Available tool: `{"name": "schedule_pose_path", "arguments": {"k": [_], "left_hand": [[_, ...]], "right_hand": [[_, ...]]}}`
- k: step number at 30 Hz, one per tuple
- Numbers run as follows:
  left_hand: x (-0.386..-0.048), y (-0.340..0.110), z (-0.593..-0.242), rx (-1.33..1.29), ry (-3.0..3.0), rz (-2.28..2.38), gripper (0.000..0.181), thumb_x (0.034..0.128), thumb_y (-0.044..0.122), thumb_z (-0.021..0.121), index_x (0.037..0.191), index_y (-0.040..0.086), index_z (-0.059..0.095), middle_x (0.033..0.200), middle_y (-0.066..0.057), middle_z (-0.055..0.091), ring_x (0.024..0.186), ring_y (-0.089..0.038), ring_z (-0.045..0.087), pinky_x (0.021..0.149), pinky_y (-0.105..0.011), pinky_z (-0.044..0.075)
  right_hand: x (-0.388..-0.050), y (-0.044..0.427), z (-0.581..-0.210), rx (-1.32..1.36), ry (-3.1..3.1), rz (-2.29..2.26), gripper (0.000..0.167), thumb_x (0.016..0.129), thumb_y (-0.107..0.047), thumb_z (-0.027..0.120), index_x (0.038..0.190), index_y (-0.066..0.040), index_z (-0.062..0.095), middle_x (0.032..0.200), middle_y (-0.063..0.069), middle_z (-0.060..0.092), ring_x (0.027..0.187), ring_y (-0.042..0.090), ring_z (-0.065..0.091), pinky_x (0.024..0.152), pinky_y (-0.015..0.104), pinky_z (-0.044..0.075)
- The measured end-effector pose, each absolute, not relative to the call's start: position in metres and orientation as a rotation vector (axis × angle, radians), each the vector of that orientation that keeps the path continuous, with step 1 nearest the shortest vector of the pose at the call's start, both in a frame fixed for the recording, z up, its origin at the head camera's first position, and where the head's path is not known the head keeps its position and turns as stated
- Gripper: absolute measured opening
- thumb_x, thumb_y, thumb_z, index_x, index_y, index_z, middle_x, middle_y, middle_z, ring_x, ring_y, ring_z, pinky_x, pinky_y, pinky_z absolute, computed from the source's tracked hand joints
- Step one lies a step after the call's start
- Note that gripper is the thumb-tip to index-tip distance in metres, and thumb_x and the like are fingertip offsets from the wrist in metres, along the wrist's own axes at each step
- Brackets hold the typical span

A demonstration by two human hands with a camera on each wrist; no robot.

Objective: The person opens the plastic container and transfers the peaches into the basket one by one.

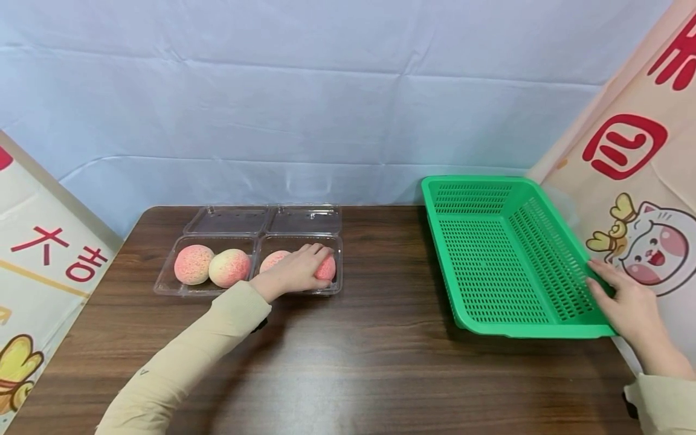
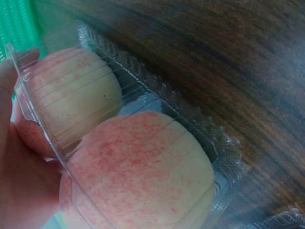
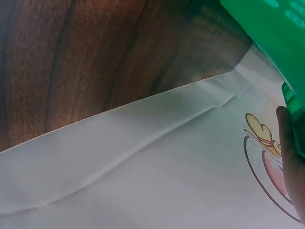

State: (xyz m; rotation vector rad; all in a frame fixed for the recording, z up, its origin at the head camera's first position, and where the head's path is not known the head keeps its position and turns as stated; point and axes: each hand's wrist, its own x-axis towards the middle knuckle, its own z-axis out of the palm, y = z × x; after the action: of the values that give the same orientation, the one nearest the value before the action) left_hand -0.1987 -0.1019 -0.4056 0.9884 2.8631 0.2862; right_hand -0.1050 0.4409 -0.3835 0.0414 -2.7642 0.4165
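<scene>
My left hand (image 1: 296,270) reaches into the right-hand clear plastic box and grips the rightmost pink-and-cream peach (image 1: 325,269), its fingers over the top. Beside it a second peach (image 2: 140,167) sits in the same box, partly covered by the hand in the head view. The box's ridged wall (image 2: 167,107) stands close in the left wrist view. At the right, my right hand (image 1: 631,302) holds the side rim of a green slotted plastic basket (image 1: 544,330), thumb towards the inside. Only a sliver of that hand (image 3: 290,162) shows in the right wrist view.
Left of the hand, another clear box (image 1: 168,281) holds two peaches (image 1: 229,268). Both boxes' lids (image 1: 302,220) are folded back towards the pale cloth (image 1: 326,121). Printed banners (image 1: 663,181) flank the brown wooden table (image 1: 370,374). The basket holds nothing visible.
</scene>
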Motion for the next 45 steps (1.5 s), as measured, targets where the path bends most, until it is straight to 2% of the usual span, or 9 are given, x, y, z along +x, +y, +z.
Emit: {"name": "schedule_pose_path", "arguments": {"k": [20, 32, 42, 44, 45], "left_hand": [[-0.1997, -0.1001, -0.4042, 0.985, 2.850, 0.262, 0.067, 0.0782, 0.039, 0.067, 0.129, 0.002, 0.044, 0.119, -0.016, 0.048, 0.106, -0.032, 0.050, 0.086, -0.044, 0.044], [-0.2006, -0.1003, -0.4060, 1.040, 2.857, 0.260, 0.067, 0.0804, 0.041, 0.064, 0.128, -0.001, 0.044, 0.119, -0.018, 0.047, 0.106, -0.035, 0.048, 0.091, -0.042, 0.042], [-0.2025, -0.1013, -0.4084, 1.076, 2.870, 0.260, 0.065, 0.0799, 0.040, 0.065, 0.125, -0.001, 0.045, 0.116, -0.018, 0.049, 0.103, -0.035, 0.048, 0.091, -0.041, 0.041], [-0.2026, -0.1013, -0.4085, 1.077, 2.870, 0.253, 0.065, 0.0801, 0.041, 0.065, 0.126, -0.001, 0.045, 0.116, -0.017, 0.048, 0.104, -0.035, 0.048, 0.091, -0.041, 0.041], [-0.2026, -0.1012, -0.4085, 1.077, 2.871, 0.251, 0.065, 0.0801, 0.041, 0.065, 0.126, -0.001, 0.045, 0.116, -0.017, 0.048, 0.104, -0.035, 0.048, 0.092, -0.041, 0.041]], "right_hand": [[-0.1044, 0.4403, -0.3858, 0.028, -2.698, 0.445, 0.039, 0.095, -0.016, 0.043, 0.127, 0.006, 0.046, 0.132, 0.024, 0.041, 0.120, 0.047, 0.035, 0.101, 0.056, 0.021], [-0.1046, 0.4397, -0.3855, 0.027, -2.673, 0.461, 0.037, 0.094, -0.015, 0.044, 0.125, 0.006, 0.049, 0.132, 0.022, 0.042, 0.117, 0.049, 0.038, 0.096, 0.059, 0.024], [-0.1045, 0.4394, -0.3855, 0.025, -2.666, 0.475, 0.036, 0.092, -0.011, 0.045, 0.123, 0.006, 0.051, 0.131, 0.021, 0.042, 0.112, 0.052, 0.040, 0.079, 0.058, 0.028], [-0.1042, 0.4392, -0.3850, 0.025, -2.661, 0.475, 0.036, 0.092, -0.011, 0.045, 0.123, 0.006, 0.051, 0.134, 0.015, 0.041, 0.111, 0.052, 0.041, 0.079, 0.057, 0.029], [-0.1042, 0.4393, -0.3848, 0.025, -2.657, 0.480, 0.035, 0.092, -0.011, 0.045, 0.122, 0.006, 0.052, 0.136, 0.004, 0.039, 0.111, 0.052, 0.042, 0.080, 0.058, 0.029]]}}
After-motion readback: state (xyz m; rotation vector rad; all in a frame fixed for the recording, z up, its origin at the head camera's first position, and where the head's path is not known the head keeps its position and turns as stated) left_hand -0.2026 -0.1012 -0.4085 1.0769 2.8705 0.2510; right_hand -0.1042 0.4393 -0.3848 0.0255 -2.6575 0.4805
